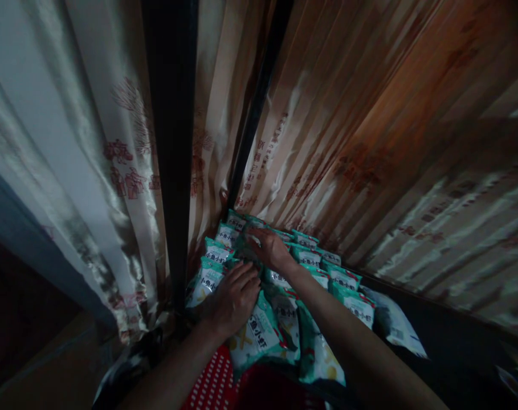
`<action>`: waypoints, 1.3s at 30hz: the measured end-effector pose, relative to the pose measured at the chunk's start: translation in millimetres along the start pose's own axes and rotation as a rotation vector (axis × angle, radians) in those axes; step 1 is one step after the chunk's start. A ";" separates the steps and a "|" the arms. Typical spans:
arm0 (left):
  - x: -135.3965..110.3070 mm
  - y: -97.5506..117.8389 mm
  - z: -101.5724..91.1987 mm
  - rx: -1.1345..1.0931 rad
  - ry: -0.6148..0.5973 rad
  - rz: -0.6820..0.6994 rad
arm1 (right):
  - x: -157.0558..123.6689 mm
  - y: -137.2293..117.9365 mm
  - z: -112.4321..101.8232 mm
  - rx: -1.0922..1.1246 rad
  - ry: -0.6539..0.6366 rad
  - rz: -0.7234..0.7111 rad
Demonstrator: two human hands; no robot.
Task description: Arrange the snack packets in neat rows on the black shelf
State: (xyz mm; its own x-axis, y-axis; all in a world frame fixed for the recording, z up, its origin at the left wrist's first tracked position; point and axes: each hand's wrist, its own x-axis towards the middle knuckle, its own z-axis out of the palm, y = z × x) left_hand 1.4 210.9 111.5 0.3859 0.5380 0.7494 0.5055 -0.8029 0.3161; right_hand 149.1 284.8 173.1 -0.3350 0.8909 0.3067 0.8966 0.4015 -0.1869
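At the upper left of the frame, a pale pleated curtain [83, 159] with red printed figures hangs down toward the floor. Just right of it, a broad black post [171, 142] runs from the top edge to left of centre, and a thinner dark pole [259, 102] slants down beside it.

Right of the post's foot, the green-and-white packets [255, 336] begin; they fill the lower middle of the frame in rows, lying close together and overlapping, most with their printed fronts up. My left hand [233, 299] is over the near left part of them, back upward, fingers stretched out and close together. Packets show on its left, beyond its fingertips and just below it on the right. Under my left forearm, at the bottom edge, is red cloth with white dots [211, 381].

My right hand [269, 249] is farther in, near the middle of the frame, fingers extended to the left above the back rows. Packets lie around it on both sides, and more run along my right forearm toward the lower right. Both palms are hidden, so I cannot tell whether either hand grips a packet.

Past the last row on the right, a whitish bag [398, 324] lies on a dark surface [449, 336]. Above, a brownish pleated curtain [395, 154] fills the upper right.
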 end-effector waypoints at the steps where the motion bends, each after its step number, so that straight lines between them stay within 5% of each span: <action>1: -1.5 -0.6 -0.5 0.019 -0.016 -0.005 | -0.3 -7.5 2.7 0.039 -0.013 -0.050; 4: -7.9 -4.2 -0.9 0.090 -0.063 -0.029 | -2.7 -28.2 14.2 0.110 -0.068 -0.124; 10: -18.9 -14.9 3.9 0.156 -0.105 0.004 | -11.5 -44.6 36.2 0.203 0.063 0.028; 16: -15.1 -17.1 5.2 0.185 -0.116 0.003 | -24.0 -42.3 25.5 0.247 0.123 0.054; 26: -24.9 -20.7 2.2 0.156 -0.133 0.073 | -32.4 -62.1 20.4 0.242 0.014 -0.154; 39: -12.6 -7.1 2.4 0.030 -0.005 0.102 | -99.6 -55.9 -1.2 0.277 0.302 0.206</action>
State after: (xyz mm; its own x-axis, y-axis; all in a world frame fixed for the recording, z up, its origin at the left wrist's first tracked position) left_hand -5.2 210.5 98.4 0.4404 0.4555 0.7737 0.4862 -0.8454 0.2210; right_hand 132.7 173.4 154.1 -0.0214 0.8728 0.4876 0.8104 0.3007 -0.5028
